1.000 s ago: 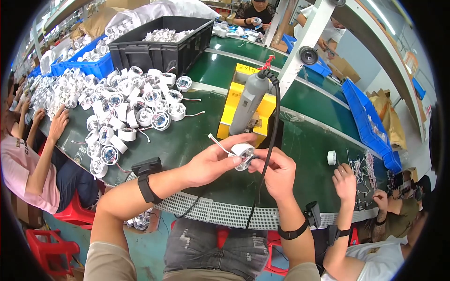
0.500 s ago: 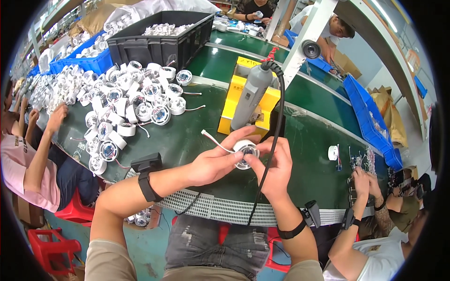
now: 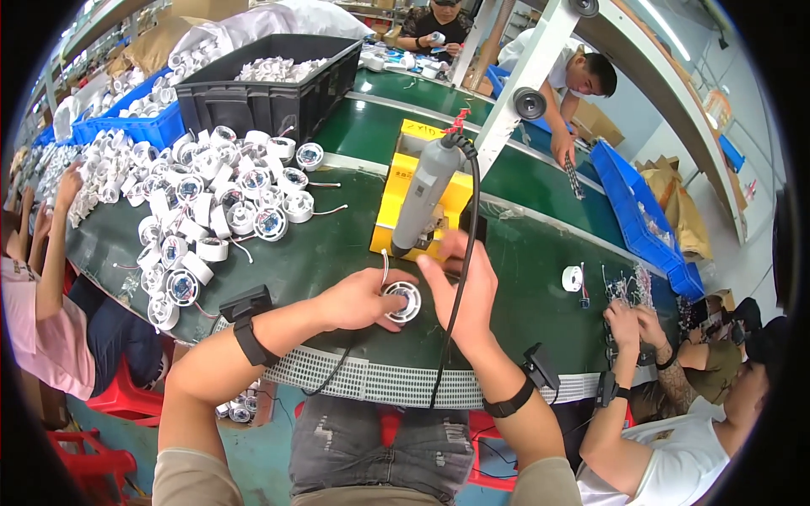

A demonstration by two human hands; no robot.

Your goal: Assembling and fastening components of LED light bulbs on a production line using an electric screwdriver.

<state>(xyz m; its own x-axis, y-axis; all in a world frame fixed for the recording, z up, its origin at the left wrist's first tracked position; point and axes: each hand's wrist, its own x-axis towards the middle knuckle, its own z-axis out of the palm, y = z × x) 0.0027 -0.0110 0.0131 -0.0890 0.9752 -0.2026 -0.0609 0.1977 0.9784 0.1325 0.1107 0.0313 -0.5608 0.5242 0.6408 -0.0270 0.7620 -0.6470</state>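
Note:
My left hand grips a round white plastic housing low over the green bench, its open ring side facing up. A thin wire with a white plug rises beside those fingers. My right hand is off the housing, thumb and fingers apart, with no object visible in it. Just beyond it, a grey electric screwdriver leans tip-down against a yellow stand. The screwdriver's black cable hangs down in front of my right hand and hides part of it.
A heap of white housings with wires covers the bench's left side, before a black crate of white parts. One loose housing lies right, near a co-worker's hands. A blue tray stands behind. Other people sit around.
My right hand has let go of the housing and moved toward the screwdriver, its fingers spreading. My left hand has lowered the housing toward the bench. The whole view has shifted slightly.

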